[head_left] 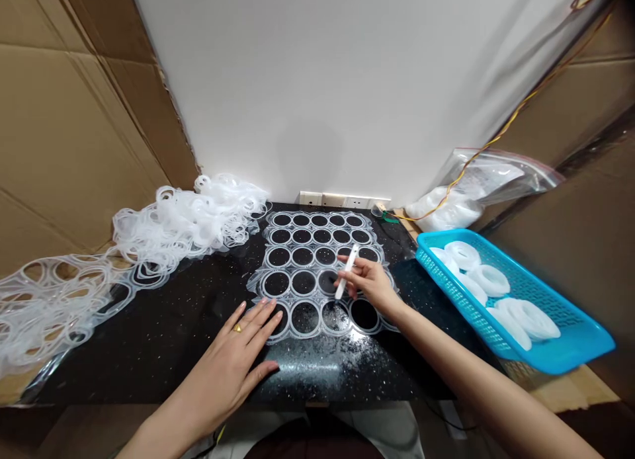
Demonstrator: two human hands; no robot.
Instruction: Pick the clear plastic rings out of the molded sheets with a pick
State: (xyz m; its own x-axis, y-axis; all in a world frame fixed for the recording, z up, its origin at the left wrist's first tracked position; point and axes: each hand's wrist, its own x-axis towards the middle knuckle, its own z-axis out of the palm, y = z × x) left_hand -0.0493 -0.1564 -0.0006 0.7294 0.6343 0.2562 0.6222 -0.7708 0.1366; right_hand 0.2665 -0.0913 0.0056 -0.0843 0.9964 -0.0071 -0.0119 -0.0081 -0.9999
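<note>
A translucent silicone-like sheet [313, 272] with rows of round holes lies flat on the black tabletop [163, 340]. My left hand [247, 340] rests on the sheet's near left corner, fingers stretched and spread, a ring on one finger. Over the right part of the sheet, my right hand [366, 280] grips a slim white stick-like tool [347, 272] between thumb and fingers. The tool slants, its lower end above the nearer rows; whether it touches the sheet I cannot tell. Fine white specks [350, 360] are scattered below that spot.
A tangled heap of white ring scraps [198, 221] spreads along the left. At right, a blue plastic basket [570, 360] holds several white ring bundles [489, 280]. Behind it lie clear plastic bags [446, 208] and a yellow cable [510, 125]. Wall sockets [342, 200] line the back; cardboard flanks both sides.
</note>
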